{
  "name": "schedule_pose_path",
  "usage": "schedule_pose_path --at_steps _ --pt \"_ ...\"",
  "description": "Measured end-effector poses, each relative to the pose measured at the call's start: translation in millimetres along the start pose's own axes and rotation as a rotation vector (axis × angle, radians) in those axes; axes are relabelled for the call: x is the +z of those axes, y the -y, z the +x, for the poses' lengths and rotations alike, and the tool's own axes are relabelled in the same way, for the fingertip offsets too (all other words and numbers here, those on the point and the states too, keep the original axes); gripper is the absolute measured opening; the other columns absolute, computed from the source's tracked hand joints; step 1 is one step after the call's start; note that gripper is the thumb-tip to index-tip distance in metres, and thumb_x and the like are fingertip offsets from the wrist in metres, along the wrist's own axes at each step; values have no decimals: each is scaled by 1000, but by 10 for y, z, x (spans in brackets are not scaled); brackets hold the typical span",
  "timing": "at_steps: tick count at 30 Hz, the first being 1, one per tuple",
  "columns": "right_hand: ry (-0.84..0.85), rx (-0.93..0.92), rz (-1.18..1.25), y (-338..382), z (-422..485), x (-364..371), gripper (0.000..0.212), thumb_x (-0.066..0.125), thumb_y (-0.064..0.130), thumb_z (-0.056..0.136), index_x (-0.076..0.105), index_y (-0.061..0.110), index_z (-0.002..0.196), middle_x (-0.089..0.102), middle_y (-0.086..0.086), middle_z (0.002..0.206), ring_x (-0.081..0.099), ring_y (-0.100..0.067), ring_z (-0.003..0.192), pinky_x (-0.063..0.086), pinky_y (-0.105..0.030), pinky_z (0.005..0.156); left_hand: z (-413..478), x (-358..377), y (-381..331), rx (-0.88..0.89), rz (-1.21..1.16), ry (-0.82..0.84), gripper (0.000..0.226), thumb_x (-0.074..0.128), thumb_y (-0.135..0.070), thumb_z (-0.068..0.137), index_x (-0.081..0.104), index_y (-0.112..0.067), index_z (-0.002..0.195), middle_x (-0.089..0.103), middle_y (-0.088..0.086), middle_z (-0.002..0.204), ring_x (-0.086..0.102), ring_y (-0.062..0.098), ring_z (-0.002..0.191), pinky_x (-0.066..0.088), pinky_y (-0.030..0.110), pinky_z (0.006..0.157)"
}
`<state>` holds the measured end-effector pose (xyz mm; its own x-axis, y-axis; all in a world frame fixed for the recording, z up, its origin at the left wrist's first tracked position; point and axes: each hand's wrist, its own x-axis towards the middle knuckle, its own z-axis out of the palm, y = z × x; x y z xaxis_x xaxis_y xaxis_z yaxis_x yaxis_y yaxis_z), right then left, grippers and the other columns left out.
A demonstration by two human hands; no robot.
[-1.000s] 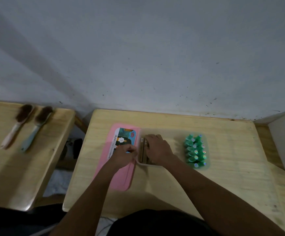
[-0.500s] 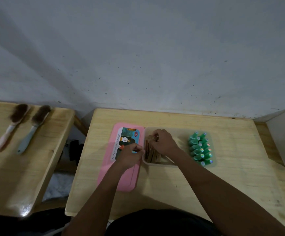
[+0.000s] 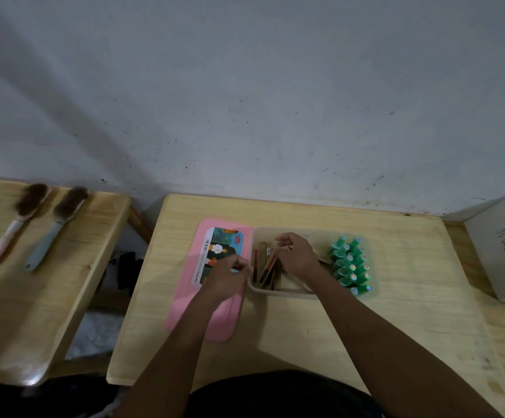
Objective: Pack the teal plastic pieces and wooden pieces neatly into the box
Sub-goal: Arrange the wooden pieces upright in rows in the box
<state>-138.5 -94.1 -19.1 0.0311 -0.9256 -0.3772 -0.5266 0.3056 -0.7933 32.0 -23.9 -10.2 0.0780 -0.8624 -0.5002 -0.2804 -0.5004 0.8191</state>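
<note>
Open box with wooden pieces at its left end and teal plastic pieces at its right.

The box (image 3: 278,292) is a pale, translucent, shallow tray with rounded corners, lying flat on the bench with its long axis running left to right. The wooden pieces (image 3: 264,267) are flat, narrow slats, some with dark or reddish faces; they stand on edge in the left part, several leaning against one another at a slant rather than lined up. The teal plastic pieces (image 3: 349,267) are small bottle-like shapes lying on their sides in two close rows at the right end, touching one another, their near ends bearing small multicoloured marks.
</note>
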Motion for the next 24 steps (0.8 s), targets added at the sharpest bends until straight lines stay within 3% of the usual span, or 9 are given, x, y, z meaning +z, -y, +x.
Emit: schedule_pose_path --at_steps 5,7,11,14,17,21,24 --pt "-6 -8 115 -28 -14 35 23 64 5 88 63 10 110 63 -2 105 62 -18 95 56 -33 84 12 -13 -42 -12 9 11 5 61 -17 90 61 -21 88 63 1 98 61 18 87 45 23 63" --pt "-13 11 196 4 -4 62 20 66 3 86 65 11 104 64 0 99 64 -18 92 57 -35 84 5 -11 -51 -15 -10 6 8 61 -16 90 60 -21 84 64 3 96 60 17 81 43 21 60" --pt "-2 22 279 78 47 150 17 70 1 83 66 15 92 65 2 88 61 -13 80 54 -23 68 -3 9 -25 1 17 -15 8 62 -17 89 62 -21 83 64 -1 94 61 15 88 50 27 74" --pt "18 15 246 114 84 216 13 70 3 83 67 9 95 66 -3 90 61 -14 81 54 -26 72 6 19 -9 13 42 -40 8 63 -19 88 62 -24 82 65 -3 94 62 17 95 52 35 86" --pt "41 -55 0 123 121 246 20 70 6 82 70 3 102 69 -7 94 60 -13 85 49 -24 78 -7 28 -3 30 67 -50 10 63 -20 88 61 -25 80 65 -5 92 61 16 96 51 36 89" --pt "10 -143 -379 144 144 210 21 62 27 87 69 25 107 70 7 103 64 -13 93 52 -31 81 -31 43 -14 45 77 -58 8 61 -20 90 61 -25 84 64 -5 97 58 13 99 46 29 89" --pt "-45 -218 -675 145 166 167 26 47 26 95 66 32 112 69 6 109 61 -18 99 48 -35 86 -38 47 -14 47 102 -50 2 59 -21 91 61 -21 92 64 -2 102 57 12 101 45 29 90"
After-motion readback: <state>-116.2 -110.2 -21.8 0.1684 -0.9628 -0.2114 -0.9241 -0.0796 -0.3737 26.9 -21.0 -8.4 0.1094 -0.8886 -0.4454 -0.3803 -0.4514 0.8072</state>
